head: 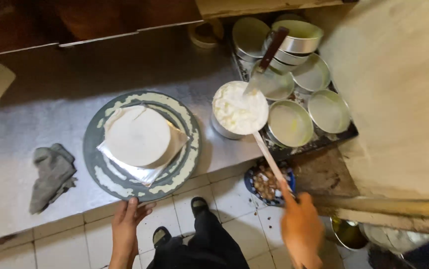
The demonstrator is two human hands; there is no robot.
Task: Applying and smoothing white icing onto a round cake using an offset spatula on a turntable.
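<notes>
Left hand (127, 224): yours, lower centre-left of frame, fingers flat on the front rim of the turntable (100, 149); touching it, not clenched round anything.
Right hand (301, 229): lower right, blurred, closed round the handle end of the long spatula (267, 154).
Spatula: flat pale blade, tip at the near edge of the cream pot (239, 109). Stiff, light; hold it at the handle as you do.
Cake (137, 135): round, white-coated, centre-left, sitting on a foil board (140, 172) on the turntable. Soft and fragile, I'd judge; coating smears, so handle by the board edges.
Turntable: grey disc on the tabletop (15, 139), ringed with cream smears. Probably slippery there; grip a bare part of the rim.
Cream pot: metal, full, just right of the turntable; likely heavy.
Nearby: knife (267, 65) over the empty tins (289, 122), upper right; grey cloth (50, 174) at left.
</notes>
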